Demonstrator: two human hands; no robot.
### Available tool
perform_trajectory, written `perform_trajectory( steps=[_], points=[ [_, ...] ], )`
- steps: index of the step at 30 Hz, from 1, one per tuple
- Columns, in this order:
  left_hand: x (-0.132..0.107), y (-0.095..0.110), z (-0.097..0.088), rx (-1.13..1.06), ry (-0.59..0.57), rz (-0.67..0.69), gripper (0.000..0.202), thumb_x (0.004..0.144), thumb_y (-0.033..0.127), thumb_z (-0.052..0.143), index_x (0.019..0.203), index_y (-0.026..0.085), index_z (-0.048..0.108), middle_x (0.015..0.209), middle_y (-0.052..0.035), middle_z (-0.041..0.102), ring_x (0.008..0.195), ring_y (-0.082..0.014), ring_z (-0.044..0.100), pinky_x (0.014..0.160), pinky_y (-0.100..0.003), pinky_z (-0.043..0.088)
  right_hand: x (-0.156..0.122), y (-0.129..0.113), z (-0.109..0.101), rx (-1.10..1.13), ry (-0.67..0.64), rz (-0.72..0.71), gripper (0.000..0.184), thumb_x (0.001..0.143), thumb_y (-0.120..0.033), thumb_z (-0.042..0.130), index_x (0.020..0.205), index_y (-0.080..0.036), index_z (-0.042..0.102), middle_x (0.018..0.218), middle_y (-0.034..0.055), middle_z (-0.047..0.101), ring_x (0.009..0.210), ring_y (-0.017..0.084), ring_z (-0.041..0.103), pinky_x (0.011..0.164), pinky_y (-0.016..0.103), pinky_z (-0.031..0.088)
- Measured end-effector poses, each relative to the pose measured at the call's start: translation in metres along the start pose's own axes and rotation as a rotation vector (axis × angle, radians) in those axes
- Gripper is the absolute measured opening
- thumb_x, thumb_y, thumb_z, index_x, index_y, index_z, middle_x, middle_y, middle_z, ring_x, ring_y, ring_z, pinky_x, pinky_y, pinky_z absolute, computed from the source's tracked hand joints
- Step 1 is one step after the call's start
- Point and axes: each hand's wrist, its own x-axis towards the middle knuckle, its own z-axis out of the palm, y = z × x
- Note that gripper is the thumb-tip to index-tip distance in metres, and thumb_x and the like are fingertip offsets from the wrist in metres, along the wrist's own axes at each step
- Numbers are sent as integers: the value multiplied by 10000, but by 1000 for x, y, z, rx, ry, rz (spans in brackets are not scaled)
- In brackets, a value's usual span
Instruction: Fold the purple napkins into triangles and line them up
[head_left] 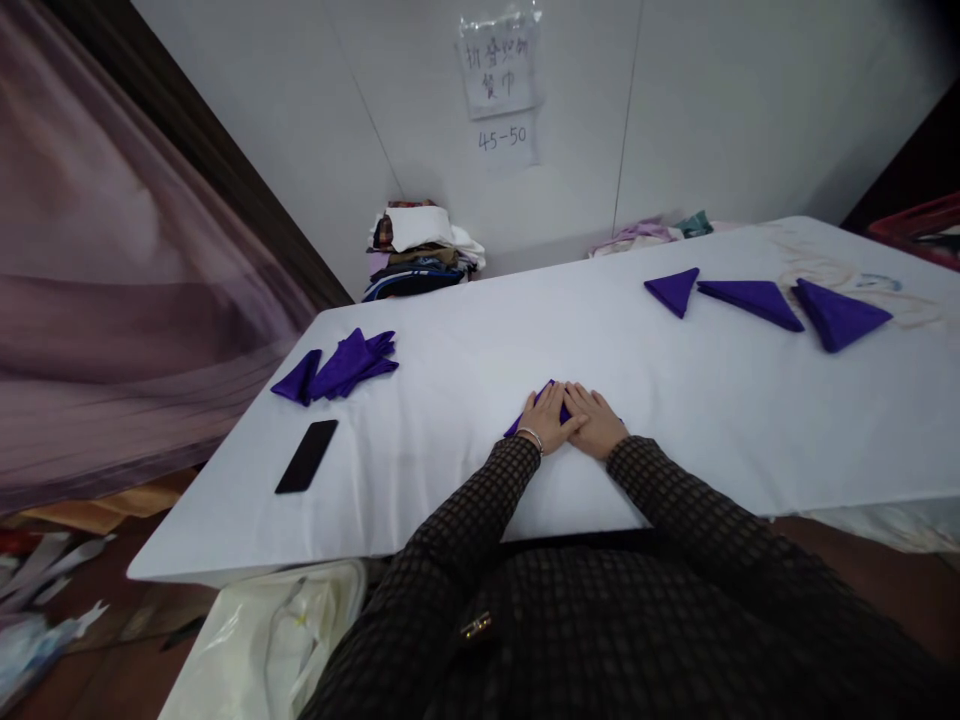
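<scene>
Both my hands lie flat on a folded purple napkin (517, 426) near the front edge of the white-covered table (450, 400). My left hand (551, 420), with a bracelet at the wrist, has its fingers stretched out over the napkin's left side. Beside it, my right hand (595, 422) rests with fingers extended on the right side, its thumb against the left hand. Most of the napkin is hidden under the hands; its tip and left corner show, and it looks like a triangle.
At the right lie purple folded napkins (750, 300). More purple napkins (349, 365) lie at the left, beyond a black phone (307, 455). Behind the table are a clothes stack (420, 250) and a wall with a paper sign (499, 80). A white bag (262, 640) stands below.
</scene>
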Motion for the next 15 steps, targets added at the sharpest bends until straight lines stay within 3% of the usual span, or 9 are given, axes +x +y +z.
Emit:
perform_trajectory(
  steps=[4, 9, 15],
  points=[
    [0, 0, 2, 25, -8, -14, 754, 924, 611, 223, 1506, 131, 202, 1584, -103, 211, 1473, -210, 130, 1194, -458, 106, -11, 6, 1, -22, 37, 7, 670, 901, -426, 408, 1478, -94, 325, 1536, 169, 309, 1418, 299, 260, 1126, 502, 238],
    [3, 0, 9, 81, 9, -13, 808, 900, 669, 214, 1497, 125, 245, 1587, -98, 201, 1475, -221, 118, 1192, -487, 105, -45, 33, 4, -34, 58, -20, 732, 923, -561, 371, 1484, -94, 308, 1531, 193, 305, 1412, 315, 270, 1109, 535, 247],
    [4, -1, 10, 118, -1, -18, 816, 894, 678, 202, 1503, 137, 239, 1591, -92, 190, 1475, -228, 113, 1190, -490, 109, -76, 49, -4, -60, 33, -7, 697, 954, -565, 293, 1487, -117, 311, 1514, 169, 348, 1407, 292, 292, 1106, 528, 260]
  ],
)
